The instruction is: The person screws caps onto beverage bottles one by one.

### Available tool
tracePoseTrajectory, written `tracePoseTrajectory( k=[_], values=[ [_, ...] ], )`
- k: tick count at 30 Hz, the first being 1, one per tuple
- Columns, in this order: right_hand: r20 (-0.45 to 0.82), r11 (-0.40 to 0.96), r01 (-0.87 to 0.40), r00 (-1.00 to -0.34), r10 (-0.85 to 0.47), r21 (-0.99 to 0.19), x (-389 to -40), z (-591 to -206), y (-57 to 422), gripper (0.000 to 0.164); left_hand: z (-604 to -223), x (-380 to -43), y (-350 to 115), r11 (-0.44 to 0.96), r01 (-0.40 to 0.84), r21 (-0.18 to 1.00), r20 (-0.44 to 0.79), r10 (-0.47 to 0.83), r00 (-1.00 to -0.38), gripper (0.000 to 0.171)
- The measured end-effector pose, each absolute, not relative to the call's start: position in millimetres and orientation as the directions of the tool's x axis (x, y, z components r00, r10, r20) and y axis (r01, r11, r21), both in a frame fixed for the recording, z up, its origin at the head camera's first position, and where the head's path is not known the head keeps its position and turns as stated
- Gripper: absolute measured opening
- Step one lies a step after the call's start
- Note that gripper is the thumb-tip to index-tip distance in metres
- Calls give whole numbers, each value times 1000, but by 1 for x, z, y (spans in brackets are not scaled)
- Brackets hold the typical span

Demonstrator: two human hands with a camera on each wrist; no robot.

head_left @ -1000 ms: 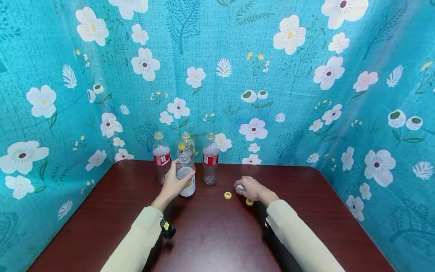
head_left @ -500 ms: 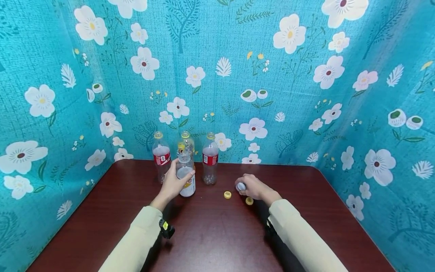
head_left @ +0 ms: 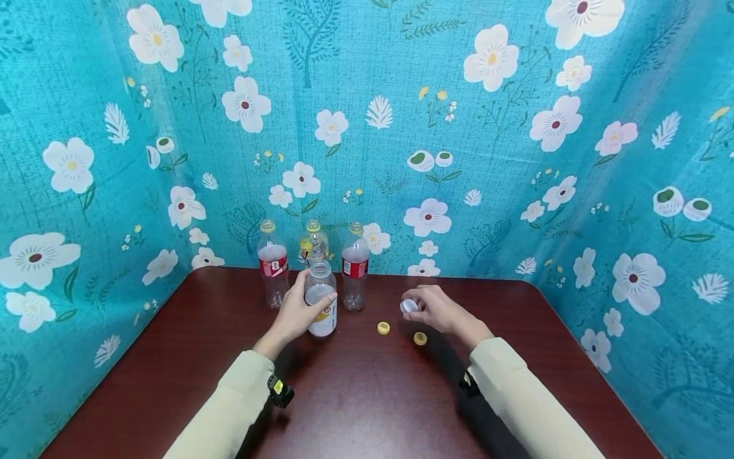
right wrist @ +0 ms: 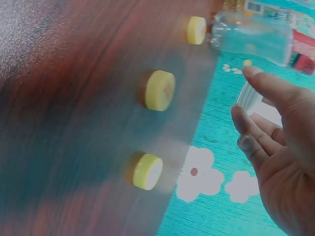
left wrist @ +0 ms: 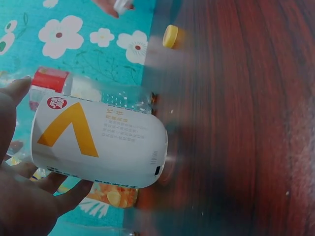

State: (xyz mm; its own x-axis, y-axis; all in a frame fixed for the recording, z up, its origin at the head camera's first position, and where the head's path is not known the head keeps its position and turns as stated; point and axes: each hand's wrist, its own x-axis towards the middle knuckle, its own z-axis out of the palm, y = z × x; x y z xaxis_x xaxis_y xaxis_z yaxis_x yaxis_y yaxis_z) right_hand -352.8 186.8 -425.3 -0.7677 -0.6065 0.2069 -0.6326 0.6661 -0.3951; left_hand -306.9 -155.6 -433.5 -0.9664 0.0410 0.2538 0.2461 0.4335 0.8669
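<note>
My left hand (head_left: pixel 294 313) grips a clear wide-mouthed bottle (head_left: pixel 323 322) with a white label. Its neck shows no cap, and the left wrist view shows the label's yellow mark facing me. Whether its base touches the table I cannot tell. To the right, my right hand (head_left: pixel 441 310) pinches a white cap (head_left: pixel 410 306) between thumb and fingers, raised above the tabletop. Below that hand lie yellow caps: one to its left (head_left: pixel 383 327) and one nearer me (head_left: pixel 420 338). A third yellow cap (right wrist: pixel 147 171) shows only in the right wrist view.
Behind the held bottle stand a red-labelled bottle (head_left: pixel 273 268) on the left, another red-labelled bottle (head_left: pixel 355 268) on the right, and a yellow-labelled bottle (head_left: pixel 314 243) between them. A flowered blue cloth (head_left: pixel 367 191) hangs around the dark wooden table (head_left: pixel 367 395).
My right hand has risen from the table with the white cap, which now shows more fully. The left hand and its bottle have shifted slightly right and nearer me.
</note>
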Motion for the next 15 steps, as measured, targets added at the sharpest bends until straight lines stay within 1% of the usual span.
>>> tracePoseTrajectory(
  k=[5, 10, 15],
  values=[
    [243, 631, -657, -747, -619, -412, -344, -411, 190, 34, -430, -301, -150, 422, 274, 864, 268, 75, -961, 79],
    [264, 623, -659, -746, -611, -421, -332, -395, 191, 37, -428, -298, -140, 417, 300, 858, 283, 102, -954, 76],
    [285, 620, -680, -730, -621, -392, -323, -379, 190, 39, -426, -292, -130, 410, 304, 860, 274, 131, -953, 76]
  ],
)
